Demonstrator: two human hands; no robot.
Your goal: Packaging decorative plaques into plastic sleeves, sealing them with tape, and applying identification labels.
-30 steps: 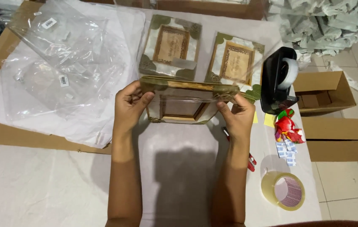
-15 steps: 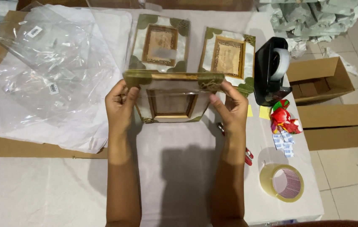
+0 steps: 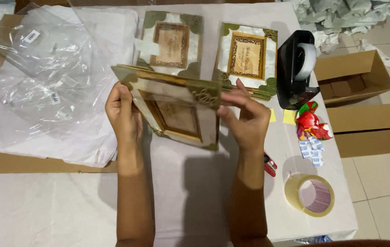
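Observation:
A decorated card frame (image 3: 176, 110), green and gold with a brown panel in its middle, is tilted up above the white table (image 3: 67, 215). My left hand (image 3: 122, 114) grips its left edge. My right hand (image 3: 245, 116) holds its right edge, fingers partly spread over the corner. Two similar frames lie flat behind it: one (image 3: 172, 43) at centre and one (image 3: 247, 57) to its right.
Clear plastic bags (image 3: 44, 77) lie on white paper at the left, over flat cardboard (image 3: 2, 160). A black tape dispenser (image 3: 298, 68), a red ornament (image 3: 309, 123), a roll of clear tape (image 3: 310, 195) and a red cutter (image 3: 269, 164) sit right. Open cardboard boxes (image 3: 355, 77) stand on the floor.
The frame in my hands has turned and tilted, its left side swung up and outward. My right hand shifted along the right edge.

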